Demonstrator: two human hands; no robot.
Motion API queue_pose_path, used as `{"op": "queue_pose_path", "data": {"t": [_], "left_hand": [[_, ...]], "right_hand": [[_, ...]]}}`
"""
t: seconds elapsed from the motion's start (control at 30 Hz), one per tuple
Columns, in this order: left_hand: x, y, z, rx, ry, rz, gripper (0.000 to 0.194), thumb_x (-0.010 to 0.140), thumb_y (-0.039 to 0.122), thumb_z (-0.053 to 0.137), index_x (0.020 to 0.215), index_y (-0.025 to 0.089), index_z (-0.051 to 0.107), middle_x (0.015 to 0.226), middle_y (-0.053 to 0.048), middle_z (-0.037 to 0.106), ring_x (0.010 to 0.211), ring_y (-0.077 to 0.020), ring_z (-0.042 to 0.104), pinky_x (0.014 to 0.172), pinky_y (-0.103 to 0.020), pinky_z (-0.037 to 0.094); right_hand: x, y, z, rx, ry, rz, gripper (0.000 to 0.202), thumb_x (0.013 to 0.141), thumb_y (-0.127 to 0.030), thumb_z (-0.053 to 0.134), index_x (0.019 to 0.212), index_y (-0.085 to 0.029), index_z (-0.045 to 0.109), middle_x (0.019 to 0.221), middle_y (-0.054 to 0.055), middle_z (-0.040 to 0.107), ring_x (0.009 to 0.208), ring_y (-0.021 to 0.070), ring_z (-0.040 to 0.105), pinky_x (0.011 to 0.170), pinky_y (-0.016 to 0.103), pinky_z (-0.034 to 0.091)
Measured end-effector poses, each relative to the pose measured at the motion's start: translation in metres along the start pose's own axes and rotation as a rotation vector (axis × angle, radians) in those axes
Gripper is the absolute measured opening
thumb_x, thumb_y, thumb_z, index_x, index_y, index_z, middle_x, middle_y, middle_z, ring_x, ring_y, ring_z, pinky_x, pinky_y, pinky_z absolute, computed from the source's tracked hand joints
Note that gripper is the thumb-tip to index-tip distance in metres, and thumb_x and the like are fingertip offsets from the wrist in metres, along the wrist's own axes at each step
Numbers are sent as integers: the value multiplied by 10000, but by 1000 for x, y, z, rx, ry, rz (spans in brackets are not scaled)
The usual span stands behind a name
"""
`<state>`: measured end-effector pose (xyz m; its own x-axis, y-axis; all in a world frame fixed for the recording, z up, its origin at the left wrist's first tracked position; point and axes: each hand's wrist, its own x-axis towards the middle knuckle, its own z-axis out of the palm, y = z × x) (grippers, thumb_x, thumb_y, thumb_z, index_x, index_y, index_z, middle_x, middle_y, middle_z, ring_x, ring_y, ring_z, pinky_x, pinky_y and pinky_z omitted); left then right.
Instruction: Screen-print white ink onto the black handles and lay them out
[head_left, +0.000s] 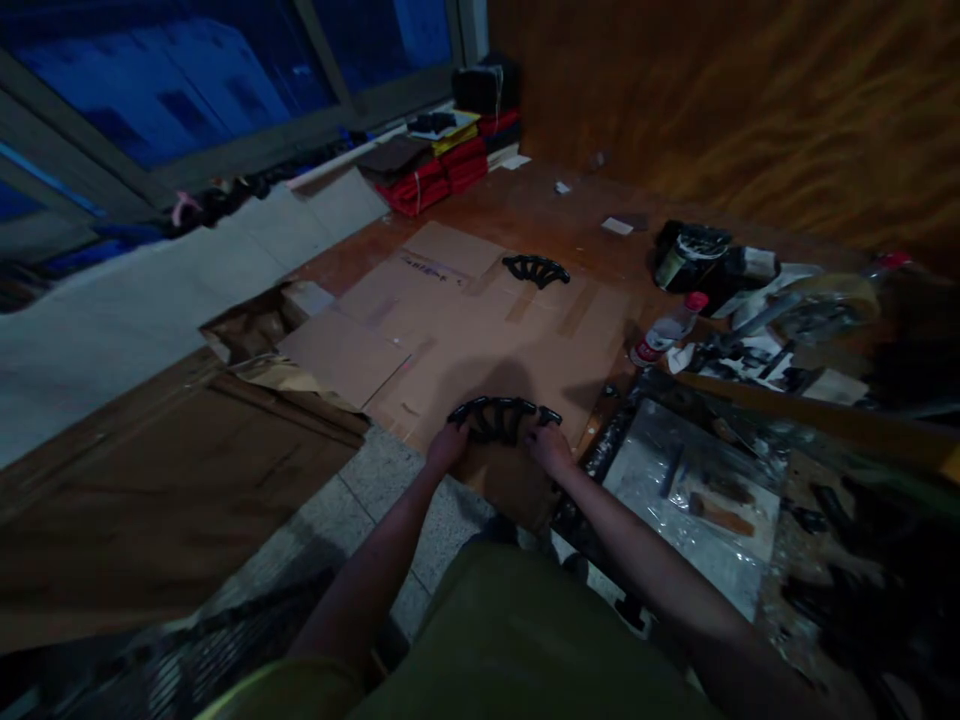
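In the head view, a glossy black fan-shaped part [491, 408] with several ribs is at the near edge of the cardboard sheet [555, 350]. My left hand [448, 447] is closed around its left end. At the right end, my right hand [550, 450] pinches a short black piece [550, 414]; a narrow gap shows between this piece and the curved row. Whether the two are joined lower down is hidden by my fingers. Farther back on the cardboard lies a similar black fan-shaped part [537, 270], touched by neither hand.
To the right stand a bottle with a red cap [667, 330], a dark paint-marked can [690, 255] and a clear tape roll [829, 305]. A plastic-covered board [697, 490] lies nearer me. Red bundles [435, 178] are stacked by the window; an open carton [255, 325] is left.
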<state>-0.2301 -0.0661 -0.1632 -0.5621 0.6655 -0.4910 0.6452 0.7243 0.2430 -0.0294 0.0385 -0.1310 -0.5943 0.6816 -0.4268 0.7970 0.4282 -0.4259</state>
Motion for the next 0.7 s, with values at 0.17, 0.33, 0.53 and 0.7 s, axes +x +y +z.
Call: {"op": "queue_pose_path", "data": {"t": [0.17, 0.33, 0.53, 0.7], "left_hand": [[5, 3, -5, -30, 23, 7, 465, 976, 418, 294, 1129, 139, 632, 1156, -168, 694, 1060, -251, 664, 820, -310, 483], [-1, 9, -15, -39, 82, -1, 448, 968, 440, 330, 1095, 139, 636, 1073, -160, 708, 986, -264, 675, 793, -336, 488], [-50, 43, 14, -40, 399, 152, 479, 932, 500, 413, 1236, 163, 568, 1320, -159, 570, 1226, -280, 518, 999, -394, 424], [-59, 86, 44, 40, 376, 184, 645, 801, 544, 610, 1330, 178, 553, 1459, -152, 468, 1339, -385, 377, 1086, -524, 328]], "right_hand": [[0, -8, 9, 58, -16, -8, 349, 912, -253, 539, 1236, -180, 648, 1144, 130, 666, 1138, 246, 583, 943, 321, 435], [-2, -6, 9, 114, -15, -8, 505, 888, -232, 585, 1382, -176, 493, 1259, 134, 615, 1126, 222, 601, 928, 312, 450], [-9, 15, 7, 193, 18, -72, 484, 872, -183, 580, 1353, -173, 529, 1320, 118, 599, 1219, 231, 554, 1031, 342, 403], [-7, 22, 15, 210, 48, -91, 509, 899, -167, 505, 1400, -82, 492, 1406, 173, 523, 1296, 228, 493, 1108, 337, 340]]}}
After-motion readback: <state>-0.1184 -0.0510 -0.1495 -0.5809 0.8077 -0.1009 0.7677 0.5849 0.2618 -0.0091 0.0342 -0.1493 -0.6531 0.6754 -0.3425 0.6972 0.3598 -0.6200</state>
